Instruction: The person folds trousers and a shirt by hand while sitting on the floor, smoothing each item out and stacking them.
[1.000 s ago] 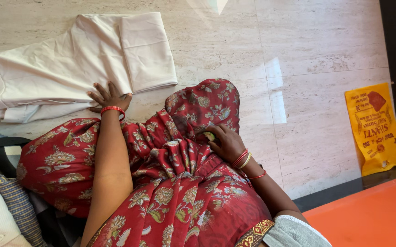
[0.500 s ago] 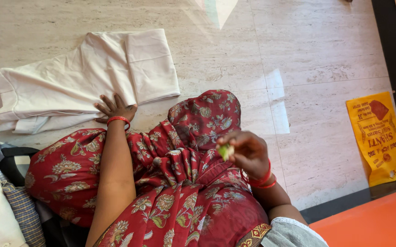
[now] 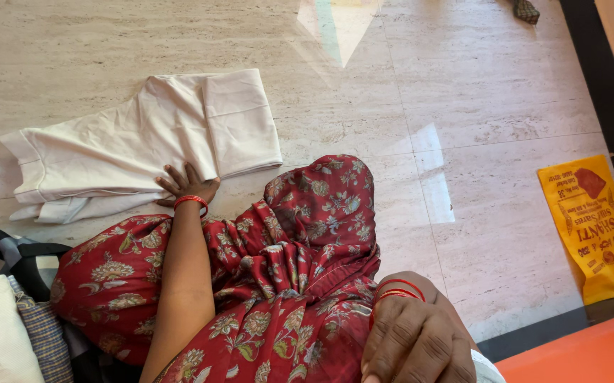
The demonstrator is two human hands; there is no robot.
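one folded cream garment [image 3: 144, 145], creased, flat

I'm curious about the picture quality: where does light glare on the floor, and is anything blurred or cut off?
Head view: bright window reflections glare on the polished floor, at top centre and beside the knee, plus a small spot at far left; the right hand looms large, cut off at the bottom edge; the left hand and cream cloth look sharp.
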